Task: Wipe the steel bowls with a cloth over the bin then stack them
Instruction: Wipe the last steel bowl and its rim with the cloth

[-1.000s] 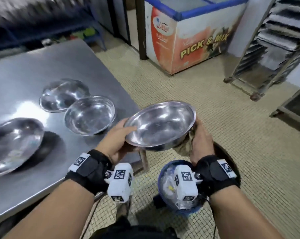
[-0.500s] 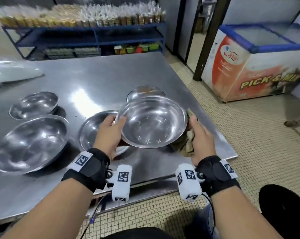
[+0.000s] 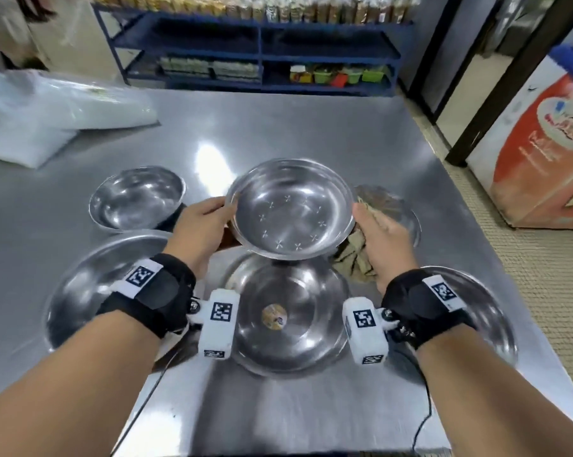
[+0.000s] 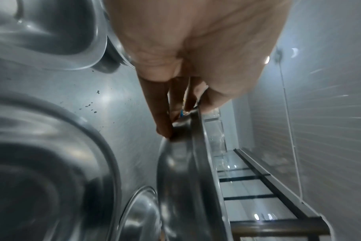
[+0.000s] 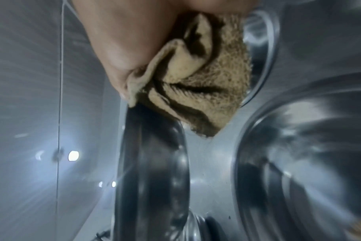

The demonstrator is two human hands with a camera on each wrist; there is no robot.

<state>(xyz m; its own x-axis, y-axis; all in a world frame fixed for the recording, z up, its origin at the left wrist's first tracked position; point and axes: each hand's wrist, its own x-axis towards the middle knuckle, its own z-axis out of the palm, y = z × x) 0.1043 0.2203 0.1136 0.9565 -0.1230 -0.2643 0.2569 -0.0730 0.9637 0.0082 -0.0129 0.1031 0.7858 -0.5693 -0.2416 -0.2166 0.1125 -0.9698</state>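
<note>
A: The steel bowl (image 3: 291,209), the one with small star marks inside, is held up over the counter (image 3: 311,133), above another bowl (image 3: 288,318) that sits nearest the person. The left hand (image 3: 202,225) pinches its rim, thumb on top. The right hand (image 3: 382,235) steadies the far rim with a bunched tan cloth (image 3: 352,255) tucked in its grip.

B: What could go wrong?

A: I judge the cloth the weak point. If a fold gets trapped between the two bowls, the held one will sit crooked. The rims are thin and slick, so a loose pinch could let it tip and clatter down. Other bowls lie close on both sides, easy to knock.

B: Anything legible?

A: The lower bowl has a round sticker (image 3: 273,317), too blurred to read. The freezer (image 3: 542,153) shows a red logo, its lettering unreadable here.
</note>
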